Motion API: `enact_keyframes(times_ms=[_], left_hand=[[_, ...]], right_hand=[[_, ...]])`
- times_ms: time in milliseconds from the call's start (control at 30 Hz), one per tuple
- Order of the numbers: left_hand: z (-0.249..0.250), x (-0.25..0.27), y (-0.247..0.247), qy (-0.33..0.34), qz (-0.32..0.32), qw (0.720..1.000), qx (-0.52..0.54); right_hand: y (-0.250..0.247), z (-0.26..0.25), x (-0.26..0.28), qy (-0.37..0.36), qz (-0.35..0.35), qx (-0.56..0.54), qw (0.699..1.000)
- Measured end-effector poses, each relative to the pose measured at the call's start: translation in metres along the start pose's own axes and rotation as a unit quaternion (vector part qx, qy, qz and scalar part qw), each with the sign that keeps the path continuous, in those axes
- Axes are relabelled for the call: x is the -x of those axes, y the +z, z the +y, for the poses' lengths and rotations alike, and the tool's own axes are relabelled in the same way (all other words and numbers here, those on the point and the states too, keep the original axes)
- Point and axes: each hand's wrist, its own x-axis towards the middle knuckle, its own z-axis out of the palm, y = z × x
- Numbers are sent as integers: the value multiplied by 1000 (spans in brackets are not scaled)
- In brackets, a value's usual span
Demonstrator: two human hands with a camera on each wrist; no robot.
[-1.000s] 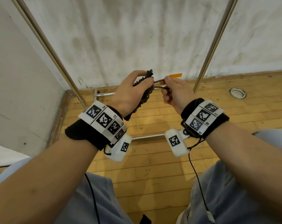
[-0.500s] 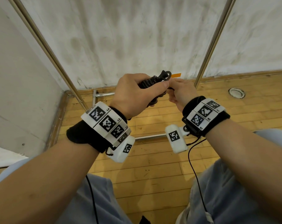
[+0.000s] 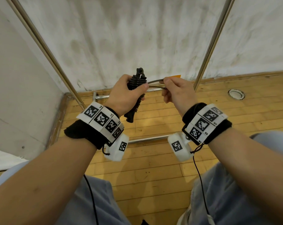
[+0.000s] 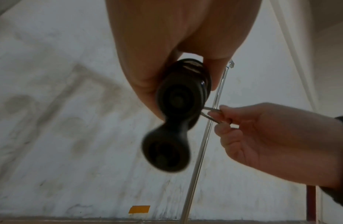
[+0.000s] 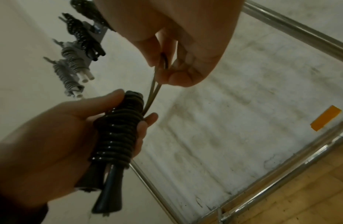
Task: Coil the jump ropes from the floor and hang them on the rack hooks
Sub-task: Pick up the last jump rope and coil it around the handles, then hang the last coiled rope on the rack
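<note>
My left hand (image 3: 127,93) grips a black jump rope (image 3: 136,82) whose cord is wound in tight turns around its two handles (image 5: 109,186). A short doubled loop of cord (image 3: 155,84) sticks out from the top of the bundle to the right, and my right hand (image 3: 174,90) pinches that loop between thumb and fingers (image 5: 178,75). In the left wrist view the two handle ends (image 4: 172,121) point at the camera. Up on the wall, hooks (image 5: 76,45) carry other coiled ropes (image 5: 70,66), black and grey.
Metal rack poles (image 3: 45,47) slant up on both sides, with low bars (image 3: 147,139) crossing near the wooden floor (image 3: 153,176). An orange tag (image 5: 326,118) is stuck to the white wall. A round floor fitting (image 3: 236,94) lies at the right.
My hands were pressed together at the top of the bundle; the right hand has since drawn away to the right, pulling the loop of cord out taut.
</note>
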Motion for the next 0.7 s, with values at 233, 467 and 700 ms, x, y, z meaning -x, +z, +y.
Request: enact_keyframes(times_ms=[233, 467, 700], left_hand=[[7, 2, 6, 47, 0, 999, 15], [54, 9, 28, 113, -22, 992, 54], [114, 23, 40, 179, -2, 977, 115]], right_hand=[[-6, -29, 11, -106, 29, 106, 988], [-41, -92, 21, -142, 61, 87, 984], [-64, -155, 38, -167, 82, 50, 981]])
